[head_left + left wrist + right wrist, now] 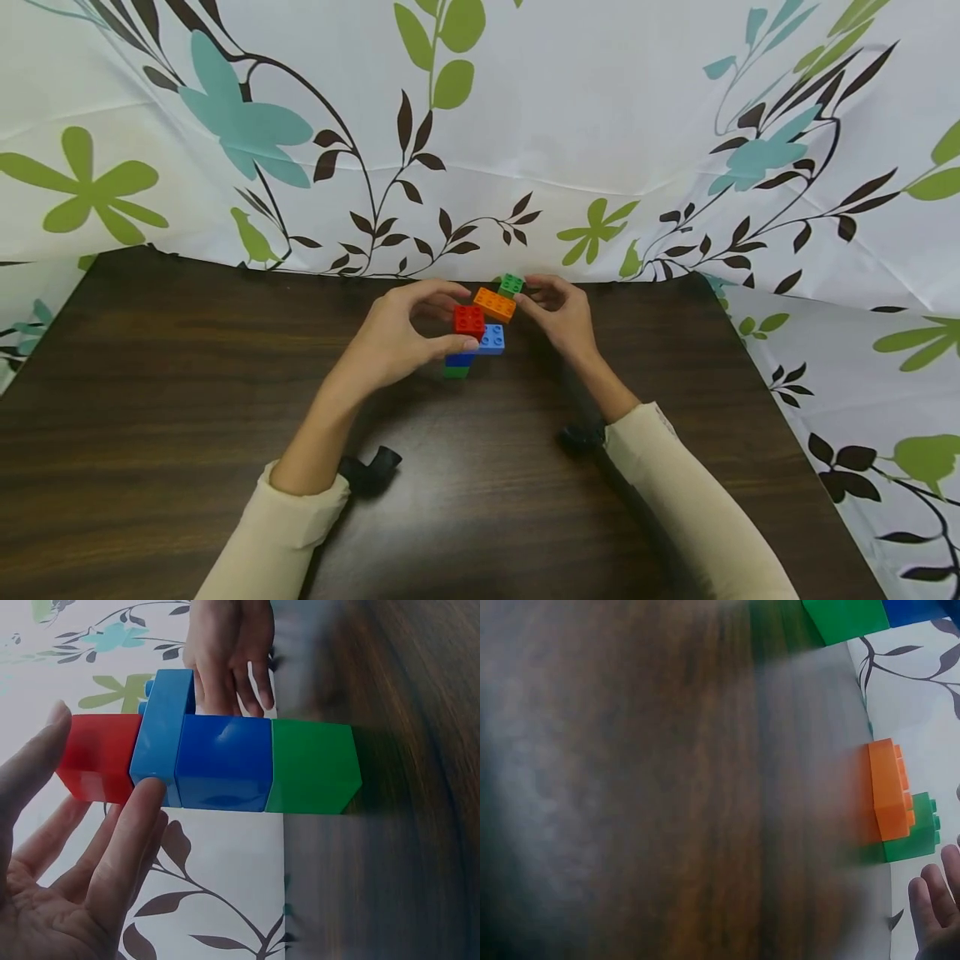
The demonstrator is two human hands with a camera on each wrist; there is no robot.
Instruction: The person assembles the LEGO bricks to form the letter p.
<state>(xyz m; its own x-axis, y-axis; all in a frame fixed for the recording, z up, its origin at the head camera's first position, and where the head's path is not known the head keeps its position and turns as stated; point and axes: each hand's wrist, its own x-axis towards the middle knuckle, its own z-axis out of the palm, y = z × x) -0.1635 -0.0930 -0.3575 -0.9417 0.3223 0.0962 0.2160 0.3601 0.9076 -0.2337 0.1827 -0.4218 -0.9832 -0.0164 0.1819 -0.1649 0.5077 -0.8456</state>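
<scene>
A brick tower stands upright on the table: a green brick (315, 766) at the bottom, then a dark blue brick (225, 761), a longer light blue brick (492, 339) jutting right, and a red brick (469, 320) on top. My left hand (390, 337) is around the tower's upper part, its digits loosely spread; one overlaps the light blue brick in the left wrist view. Right of the tower lie an orange brick (889, 789) and a small green brick (915, 831); I cannot tell whether they are joined. My right hand (561, 317) is beside the small green brick, fingers apart.
The dark wooden table (225, 375) ends just behind the bricks, against a white leaf-patterned cloth (600, 108). Black pieces (371, 471) show beside both wrists.
</scene>
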